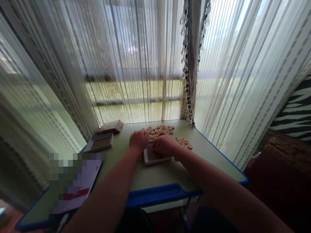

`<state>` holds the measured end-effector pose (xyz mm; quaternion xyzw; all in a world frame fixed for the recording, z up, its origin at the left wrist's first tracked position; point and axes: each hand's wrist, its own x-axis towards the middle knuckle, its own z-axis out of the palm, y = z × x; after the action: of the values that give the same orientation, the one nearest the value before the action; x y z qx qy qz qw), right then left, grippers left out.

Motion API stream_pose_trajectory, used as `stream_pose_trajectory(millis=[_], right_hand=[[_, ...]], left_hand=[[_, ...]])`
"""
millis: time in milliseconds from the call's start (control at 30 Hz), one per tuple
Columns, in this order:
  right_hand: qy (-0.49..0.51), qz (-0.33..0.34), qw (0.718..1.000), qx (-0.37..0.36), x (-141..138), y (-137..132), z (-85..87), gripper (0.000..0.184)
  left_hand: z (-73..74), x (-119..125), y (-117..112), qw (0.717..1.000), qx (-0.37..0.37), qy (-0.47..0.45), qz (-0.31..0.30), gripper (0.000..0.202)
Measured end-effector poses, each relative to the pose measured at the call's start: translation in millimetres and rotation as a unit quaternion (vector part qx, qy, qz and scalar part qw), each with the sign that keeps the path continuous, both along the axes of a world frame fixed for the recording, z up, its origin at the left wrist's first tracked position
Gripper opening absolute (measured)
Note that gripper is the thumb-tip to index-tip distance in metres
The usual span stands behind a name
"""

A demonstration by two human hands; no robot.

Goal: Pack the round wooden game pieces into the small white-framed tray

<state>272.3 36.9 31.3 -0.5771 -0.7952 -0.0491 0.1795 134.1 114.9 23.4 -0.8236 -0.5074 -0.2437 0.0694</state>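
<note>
My left hand [138,139] is closed in a loose fist at the near edge of a pile of round wooden game pieces [160,129]. My right hand [165,144] is curled with its fingers pressed down over the far edge of a small shallow wooden tray [152,157] in front of me. What either hand holds is hidden. A smaller cluster of the pieces [185,143] lies just right of my right hand.
The pale green table has a blue rim [157,193]. At the far left lie a flat wooden box lid [100,142] and a stacked wooden box [110,127]. A blurred paper [75,181] lies at the near left. Sheer curtains [145,64] surround the table.
</note>
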Motion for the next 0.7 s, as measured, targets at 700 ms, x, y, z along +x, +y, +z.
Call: stream_pose_trajectory(millis=[700], right_hand=[[0.098,-0.138,0.985,-0.029,41,26,-16.2,0.03]], left_hand=[[19.4,-1,-20,0.965,-0.115,0.125,-0.2,0.029]])
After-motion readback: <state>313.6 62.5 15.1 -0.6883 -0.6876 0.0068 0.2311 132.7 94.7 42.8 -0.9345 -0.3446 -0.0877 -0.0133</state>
